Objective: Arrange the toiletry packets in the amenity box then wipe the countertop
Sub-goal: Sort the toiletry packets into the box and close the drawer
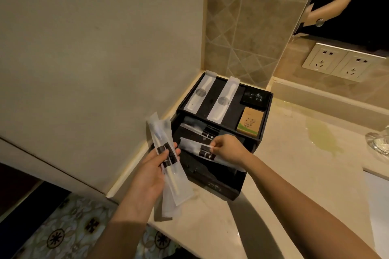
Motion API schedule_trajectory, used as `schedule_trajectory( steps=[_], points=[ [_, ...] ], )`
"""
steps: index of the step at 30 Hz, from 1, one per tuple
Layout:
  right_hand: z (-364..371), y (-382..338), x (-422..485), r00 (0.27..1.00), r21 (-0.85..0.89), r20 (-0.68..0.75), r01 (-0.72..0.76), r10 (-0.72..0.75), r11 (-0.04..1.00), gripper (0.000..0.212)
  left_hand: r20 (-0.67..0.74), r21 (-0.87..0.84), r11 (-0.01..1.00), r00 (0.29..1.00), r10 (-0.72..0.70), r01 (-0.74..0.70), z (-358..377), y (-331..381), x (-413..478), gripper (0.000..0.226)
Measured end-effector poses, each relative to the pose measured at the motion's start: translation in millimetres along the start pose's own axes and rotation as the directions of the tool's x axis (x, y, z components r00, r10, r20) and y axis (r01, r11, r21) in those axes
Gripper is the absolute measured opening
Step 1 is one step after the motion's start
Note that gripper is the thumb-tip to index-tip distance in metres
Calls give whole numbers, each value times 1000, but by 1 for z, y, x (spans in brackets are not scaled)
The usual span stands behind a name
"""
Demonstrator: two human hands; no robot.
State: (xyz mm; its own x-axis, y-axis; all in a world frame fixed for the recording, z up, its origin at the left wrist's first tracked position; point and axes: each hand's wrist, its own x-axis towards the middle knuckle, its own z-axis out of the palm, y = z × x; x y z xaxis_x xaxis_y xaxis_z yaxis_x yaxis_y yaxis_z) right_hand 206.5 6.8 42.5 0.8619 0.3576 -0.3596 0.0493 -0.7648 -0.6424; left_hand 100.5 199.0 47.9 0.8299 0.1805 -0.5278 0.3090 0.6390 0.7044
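Note:
A black amenity box stands in the countertop's corner against the wall. Its upper tray holds two long white packets, a black packet and a tan box. Its lower open drawer holds translucent toothbrush packets with black labels. My left hand grips two such toothbrush packets just left of the box. My right hand pinches another toothbrush packet lying across the drawer.
The beige countertop carries a yellowish wet stain to the right of the box. A glass dish sits at the right edge. Wall sockets and a mirror lie behind. Patterned floor shows at lower left.

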Motion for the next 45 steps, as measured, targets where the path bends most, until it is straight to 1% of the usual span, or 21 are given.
schedule_trajectory(
  steps=[3, 4, 7, 9, 11, 17, 22, 26, 28, 30, 32, 34, 36, 37, 39, 40, 41, 42, 43, 45],
  points=[
    [20, -2, 16, 992, -16, -119, -49, 46, 999, 18, 13, -23, 1000, 1000, 10, -9, -2, -2, -1, 24],
    [25, -2, 20, 983, -63, -175, -59, 47, 996, 20, 19, -29, 999, 1000, 16, -15, -3, -3, -1, 24],
    [35, 0, 27, 950, -292, -311, -80, -15, 953, 19, 29, -41, 999, 999, 18, -16, -6, -4, -2, 26],
    [40, 2, 30, 936, -371, -346, -80, -58, 925, 16, 30, -30, 999, 999, 11, -10, -7, -5, -2, 26],
    [43, 4, 33, 929, -405, -357, -64, -93, 912, 15, 32, -16, 1000, 999, 8, -7, -6, -6, -1, 27],
    [48, 8, 40, 906, -404, -399, -37, -140, 914, 17, 49, -19, 1000, 999, -19, 20, -4, -10, 4, 27],
    [53, 12, 40, 897, -390, -411, -9, -165, 921, 25, 37, -43, 999, 999, -18, 20, 0, -12, 7, 26],
    [63, 12, 31, 873, -441, -418, 46, -250, 896, 29, 19, -51, 999, 1000, -4, 5, 4, -12, 10, 24],
    [66, 13, 24, 872, -494, -362, 121, -330, 861, 29, 22, -62, 998, 1000, 6, -4, 7, -13, 12, 24],
    [66, 15, 20, 884, -552, -241, 215, -401, 805, 30, 38, -98, 995, 999, 6, -2, 12, -14, 14, 24],
    [60, 16, 19, 906, -568, -135, 262, -402, 781, 29, 71, -129, 991, 997, -6, 15, 17, -14, 17, 22],
    [50, 14, 17, 931, -537, -79, 262, -357, 802, 29, 105, -133, 991, 994, -13, 27, 21, -14, 19, 23],
    [40, 6, 10, 934, -433, -93, 273, -344, 859, 28, 132, -107, 994, 991, -6, 20, 25, -13, 21, 26],
    [35, 0, 4, 932, -333, -137, 275, -335, 902, 27, 143, -87, 996, 990, 2, 10, 26, -13, 21, 28],
    [26, -13, -11, 927, -53, -260, 266, -271, 962, 22, 156, -53, 998, 987, 27, -19, 31, -12, 22, 31],
    [23, -19, -19, 926, 77, -295, 268, -235, 960, 20, 162, -49, 998, 986, 39, -31, 33, -13, 22, 33],
    [20, -23, -27, 929, 165, -301, 275, -217, 947, 15, 172, -57, 998, 984, 45, -36, 36, -13, 23, 34],
    [18, -27, -34, 938, 205, -277, 271, -210, 941, 7, 182, -69, 997, 982, 46, -34, 39, -14, 22, 36],
    [17, -29, -40, 948, 222, -244, 259, -203, 940, 7, 186, -77, 997, 982, 43, -29, 43, -15, 22, 37],
    [16, -26, -44, 962, 242, -224, 207, -153, 948, 19, 165, -64, 998, 986, 29, -18, 51, -17, 22, 39]
  ],
)
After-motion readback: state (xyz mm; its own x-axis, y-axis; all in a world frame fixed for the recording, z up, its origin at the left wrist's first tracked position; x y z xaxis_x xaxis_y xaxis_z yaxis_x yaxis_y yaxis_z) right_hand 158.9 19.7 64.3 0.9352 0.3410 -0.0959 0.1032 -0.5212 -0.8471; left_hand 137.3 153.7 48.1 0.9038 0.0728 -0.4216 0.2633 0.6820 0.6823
